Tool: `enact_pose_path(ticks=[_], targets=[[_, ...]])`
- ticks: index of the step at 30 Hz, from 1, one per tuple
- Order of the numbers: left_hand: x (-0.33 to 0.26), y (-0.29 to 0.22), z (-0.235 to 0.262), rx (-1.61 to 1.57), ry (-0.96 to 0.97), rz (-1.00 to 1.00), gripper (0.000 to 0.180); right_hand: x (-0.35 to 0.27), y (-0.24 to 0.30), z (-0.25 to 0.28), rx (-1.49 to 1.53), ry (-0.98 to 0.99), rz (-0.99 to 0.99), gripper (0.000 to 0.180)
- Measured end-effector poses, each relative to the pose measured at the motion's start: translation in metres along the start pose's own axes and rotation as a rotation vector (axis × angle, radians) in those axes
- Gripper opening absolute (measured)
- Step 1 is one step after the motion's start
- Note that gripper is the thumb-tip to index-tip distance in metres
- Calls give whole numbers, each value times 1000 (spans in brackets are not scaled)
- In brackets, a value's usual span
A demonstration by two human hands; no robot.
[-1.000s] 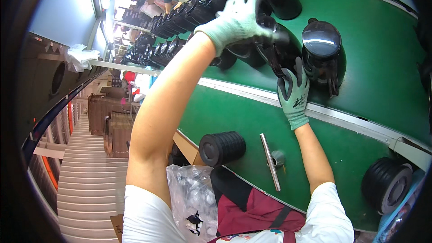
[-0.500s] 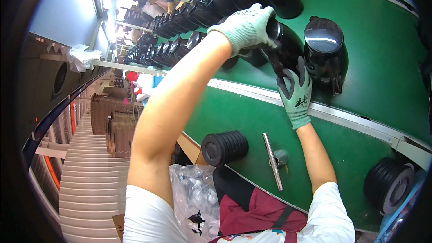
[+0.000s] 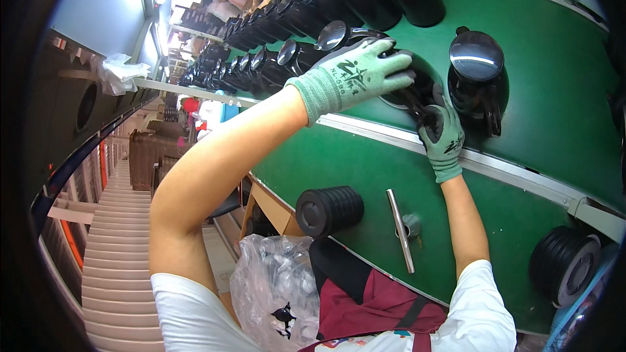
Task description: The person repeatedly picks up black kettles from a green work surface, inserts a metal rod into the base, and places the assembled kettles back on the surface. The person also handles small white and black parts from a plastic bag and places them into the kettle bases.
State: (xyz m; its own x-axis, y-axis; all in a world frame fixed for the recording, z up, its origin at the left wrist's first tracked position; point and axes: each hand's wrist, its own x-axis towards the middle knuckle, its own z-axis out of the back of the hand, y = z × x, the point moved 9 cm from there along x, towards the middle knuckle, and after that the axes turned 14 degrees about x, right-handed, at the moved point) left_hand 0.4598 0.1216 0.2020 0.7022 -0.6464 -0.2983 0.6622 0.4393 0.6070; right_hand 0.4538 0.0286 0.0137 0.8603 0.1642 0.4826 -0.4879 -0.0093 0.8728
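While apparently positioning a black jug (image 3: 425, 70), held left fingers (image 3: 396, 81) spread, right fingers (image 3: 450, 113) gripping it; next, probably needed alignment.

Passage is offered across the green surface (image 3: 561, 85) right of the standing jug (image 3: 478, 85); leftward it is blocked by the held jug (image 3: 424, 73) and jug rows (image 3: 368, 0), nearer by a metal bar (image 3: 398, 221) and stacked discs (image 3: 331, 210).

Black jug (image 3: 424, 72), green worktop (image 3: 495, 215)

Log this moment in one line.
left hand: over black jug, grip unclear | right hand: against same jug | beside: another jug | nearer: metal bar, stacked black discs
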Motion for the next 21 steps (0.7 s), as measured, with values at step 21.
enact_pose_path(ticks=[21], targets=[[14, 31, -2, -218, 285, 512, 121, -19, 144, 60, 51, -363, 654, 81]])
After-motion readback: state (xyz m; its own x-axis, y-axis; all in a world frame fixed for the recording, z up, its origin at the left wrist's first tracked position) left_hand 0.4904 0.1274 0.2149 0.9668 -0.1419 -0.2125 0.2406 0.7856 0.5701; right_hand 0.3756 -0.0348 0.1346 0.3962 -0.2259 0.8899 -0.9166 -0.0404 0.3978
